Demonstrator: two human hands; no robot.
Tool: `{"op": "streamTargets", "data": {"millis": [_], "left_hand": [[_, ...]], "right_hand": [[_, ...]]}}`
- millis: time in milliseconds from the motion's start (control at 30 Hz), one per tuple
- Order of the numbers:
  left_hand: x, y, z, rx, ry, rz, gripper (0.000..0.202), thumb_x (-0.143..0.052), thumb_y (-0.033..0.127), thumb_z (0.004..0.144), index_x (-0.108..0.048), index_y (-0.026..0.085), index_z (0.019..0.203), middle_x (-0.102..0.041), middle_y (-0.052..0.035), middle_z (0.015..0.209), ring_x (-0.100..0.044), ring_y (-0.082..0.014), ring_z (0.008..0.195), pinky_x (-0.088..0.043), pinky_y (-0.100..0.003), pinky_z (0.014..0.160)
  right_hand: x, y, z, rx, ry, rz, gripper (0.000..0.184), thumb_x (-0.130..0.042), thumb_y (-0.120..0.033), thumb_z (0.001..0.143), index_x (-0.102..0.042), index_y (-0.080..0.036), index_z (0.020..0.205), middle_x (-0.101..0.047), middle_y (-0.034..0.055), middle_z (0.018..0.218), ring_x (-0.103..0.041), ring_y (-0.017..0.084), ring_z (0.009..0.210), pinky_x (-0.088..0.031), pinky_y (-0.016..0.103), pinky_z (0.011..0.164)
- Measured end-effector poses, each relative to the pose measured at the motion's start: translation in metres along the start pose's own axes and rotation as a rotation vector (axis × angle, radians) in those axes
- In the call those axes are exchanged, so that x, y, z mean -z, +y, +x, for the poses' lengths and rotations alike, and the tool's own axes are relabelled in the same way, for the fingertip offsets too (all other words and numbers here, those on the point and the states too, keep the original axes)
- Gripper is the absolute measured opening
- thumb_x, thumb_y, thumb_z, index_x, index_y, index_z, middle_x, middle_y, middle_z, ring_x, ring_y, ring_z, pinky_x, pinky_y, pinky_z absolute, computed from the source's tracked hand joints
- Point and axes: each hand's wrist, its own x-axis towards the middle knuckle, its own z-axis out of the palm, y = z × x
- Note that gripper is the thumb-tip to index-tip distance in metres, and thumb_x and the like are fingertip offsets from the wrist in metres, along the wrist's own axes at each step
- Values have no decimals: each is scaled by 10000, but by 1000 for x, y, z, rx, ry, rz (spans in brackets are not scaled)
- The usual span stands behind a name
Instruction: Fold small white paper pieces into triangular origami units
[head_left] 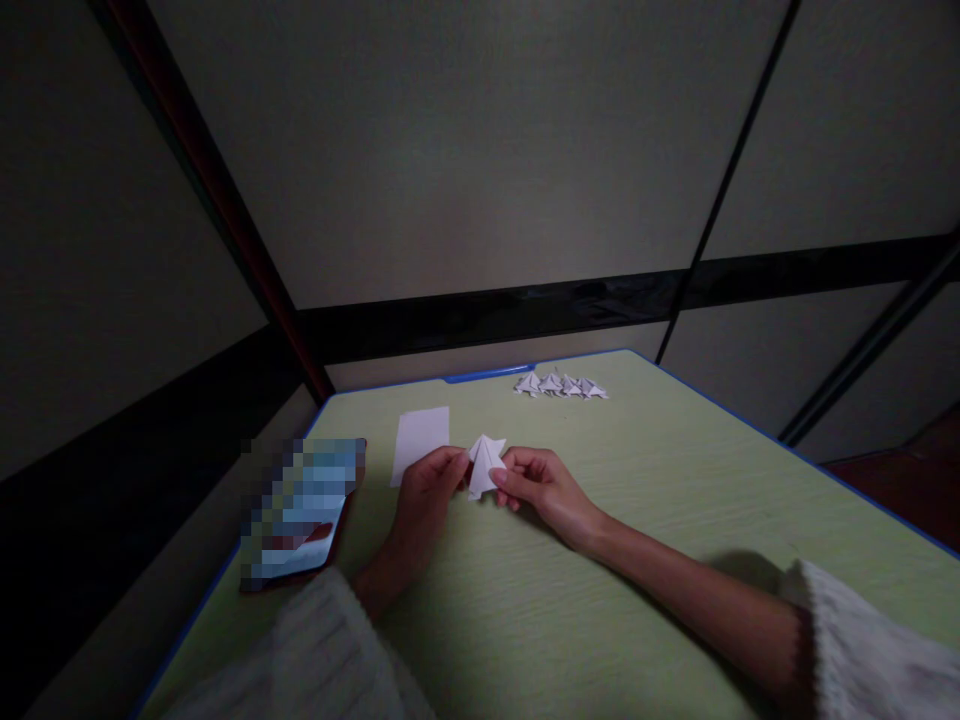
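A small white folded paper figure (486, 468) with a pointed top and creased flaps is held up between my two hands, just above the table. My right hand (541, 487) pinches its lower right side, thumb on the front and fingers behind. My left hand (427, 490) is closed at its left corner, with the thumb and index finger together; the exact grip there is partly hidden. Behind my left hand, white paper sheets (423, 436) lie flat on the table. Farther back, several similar folded paper figures (561, 385) sit in a close row.
The light green table (645, 600) has a blue edge and a blue raised strip (491, 374) at the back. A tablet or phone (311, 515) with a lit, blurred screen lies at the left edge. Panelled doors (480, 150) stand right behind the table.
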Motion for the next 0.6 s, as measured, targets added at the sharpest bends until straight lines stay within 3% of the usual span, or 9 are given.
{"op": "streamTargets", "data": {"millis": [300, 400, 500, 600], "left_hand": [[-1, 3, -1, -10, 47, 38, 165, -484, 267, 674, -513, 147, 565, -485, 29, 510, -421, -94, 513, -334, -201, 501], [-1, -1, 0, 24, -3, -78, 117, -510, 255, 665, -541, 148, 701, -527, 23, 578, -452, -94, 542, -348, -199, 517], [2, -4, 2, 40, -77, -221, 253, -539, 234, 640, -521, 179, 887, -565, -1, 751, -499, -109, 634, -375, -205, 557], [7, -5, 4, 33, -172, -219, 250, -545, 226, 626, -553, 188, 873, -555, -23, 814, -504, -127, 671, -390, -225, 589]], "right_hand": [[1, -3, -1, 2, -52, -29, 296, -603, -390, 613, -494, -127, 530, -506, -31, 477, -346, 39, 403, -233, 187, 422], [2, -3, -1, -6, -81, -36, 301, -601, -390, 616, -492, -125, 520, -506, -29, 474, -358, 41, 409, -249, 187, 432], [4, -4, -1, -51, -149, -49, 316, -605, -396, 608, -480, -125, 505, -508, -27, 466, -382, 43, 415, -265, 186, 444], [8, -5, -1, -90, -224, -75, 319, -606, -392, 608, -471, -125, 498, -501, -33, 456, -385, 41, 408, -261, 184, 440]]}}
